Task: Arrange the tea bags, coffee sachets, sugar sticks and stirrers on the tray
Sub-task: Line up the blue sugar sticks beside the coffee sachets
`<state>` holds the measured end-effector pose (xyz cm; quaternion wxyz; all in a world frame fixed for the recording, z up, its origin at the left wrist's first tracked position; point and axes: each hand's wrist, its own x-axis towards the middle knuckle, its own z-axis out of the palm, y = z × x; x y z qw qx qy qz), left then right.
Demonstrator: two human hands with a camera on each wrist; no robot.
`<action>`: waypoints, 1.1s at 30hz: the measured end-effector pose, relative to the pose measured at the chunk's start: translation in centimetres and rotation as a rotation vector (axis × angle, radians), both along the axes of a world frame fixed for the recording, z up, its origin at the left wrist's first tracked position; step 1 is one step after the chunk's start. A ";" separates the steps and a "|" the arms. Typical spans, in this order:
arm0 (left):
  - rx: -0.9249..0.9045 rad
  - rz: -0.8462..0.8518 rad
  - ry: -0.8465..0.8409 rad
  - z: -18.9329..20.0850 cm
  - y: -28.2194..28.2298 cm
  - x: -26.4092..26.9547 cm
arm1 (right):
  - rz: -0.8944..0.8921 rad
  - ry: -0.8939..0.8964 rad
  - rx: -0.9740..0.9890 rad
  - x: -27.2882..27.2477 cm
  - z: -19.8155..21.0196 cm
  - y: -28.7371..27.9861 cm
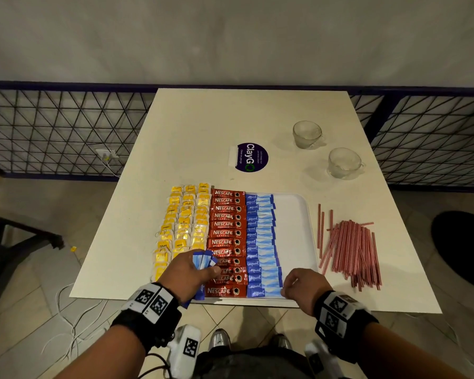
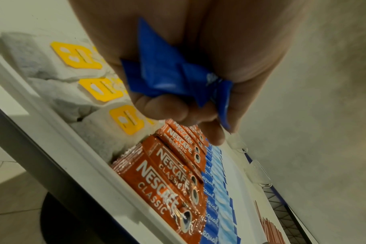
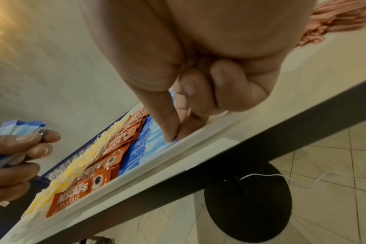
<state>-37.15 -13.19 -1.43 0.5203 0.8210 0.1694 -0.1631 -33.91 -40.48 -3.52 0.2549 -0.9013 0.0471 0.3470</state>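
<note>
left grip [image 1: 188, 272] clutches sugar sticks [image 1: 203, 259] | right grip [image 1: 301, 283] pinches nearest sachet [image 1: 263, 292] at tray [image 1: 293, 228] near edge

Teas [image 1: 182, 228], coffees [image 1: 225, 242], sugars [image 1: 260, 242] on tray [image 1: 296, 228]

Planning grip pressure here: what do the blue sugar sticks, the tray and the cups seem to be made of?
Sugar sticks: thin printed paper or film, judging by the creased bunch in the left hand. Tray: white, smooth, moulded rim, probably plastic. Cups: see-through, glass or clear plastic; cannot tell which.
</note>
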 end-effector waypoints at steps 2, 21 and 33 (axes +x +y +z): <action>0.004 -0.002 -0.005 0.0 0.0 0.0 | 0.011 -0.011 -0.017 0.0 0.1 0.2; -0.040 -0.106 -0.014 2.5 -0.6 1.5 | 0.100 -0.212 0.312 2.2 6.3 5.3; -0.209 -0.201 -0.133 6.3 2.1 4.4 | -0.162 -0.142 0.695 3.4 8.6 11.1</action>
